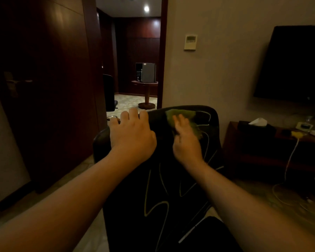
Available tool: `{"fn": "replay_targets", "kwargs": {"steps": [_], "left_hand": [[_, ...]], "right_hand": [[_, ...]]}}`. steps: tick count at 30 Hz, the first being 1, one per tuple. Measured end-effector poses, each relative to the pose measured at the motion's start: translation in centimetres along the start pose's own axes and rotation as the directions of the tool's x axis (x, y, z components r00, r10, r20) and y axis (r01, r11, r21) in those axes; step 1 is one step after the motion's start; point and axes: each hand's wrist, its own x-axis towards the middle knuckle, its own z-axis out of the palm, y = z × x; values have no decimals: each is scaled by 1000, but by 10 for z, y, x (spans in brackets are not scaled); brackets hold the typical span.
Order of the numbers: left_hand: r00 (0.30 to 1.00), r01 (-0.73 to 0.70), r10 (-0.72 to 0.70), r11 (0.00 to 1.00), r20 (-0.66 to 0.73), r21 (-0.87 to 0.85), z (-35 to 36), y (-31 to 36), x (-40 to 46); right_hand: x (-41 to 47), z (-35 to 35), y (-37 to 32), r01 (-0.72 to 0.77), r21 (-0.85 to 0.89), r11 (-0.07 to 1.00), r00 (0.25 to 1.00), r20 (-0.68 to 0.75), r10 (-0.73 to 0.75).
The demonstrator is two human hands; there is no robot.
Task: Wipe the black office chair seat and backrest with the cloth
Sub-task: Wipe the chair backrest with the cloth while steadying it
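With the left hand (pixel 133 131) lying flat, steadying the backrest's (pixel 171 179) top edge, the right hand (pixel 186 140) pressing the cloth (pixel 180 115) there should sweep downward in overlapping strokes.

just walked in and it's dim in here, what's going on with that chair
A person is wiping the black office chair's backrest. The right hand presses a green cloth against the upper part of the backrest, near its top edge. The left hand rests on the top left of the backrest, apparently steadying it. The seat is only partly in view at the bottom, with nothing touching it.
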Motion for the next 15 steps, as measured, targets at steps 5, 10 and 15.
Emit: {"fn": "replay_targets", "kwargs": {"steps": [5,10,15], "left_hand": [[998,-62,64,993,-9,96,15,21,15],[993,-76,90,982,-77,176,32,14,15],[987,-98,120,976,-105,193,40,12,17]], "right_hand": [[-25,9,8,156,79,985,986,44,-160],[9,0,41,89,52,995,996,1,-90],[53,-15,94,-129,20,991,985,-110,130]]}}
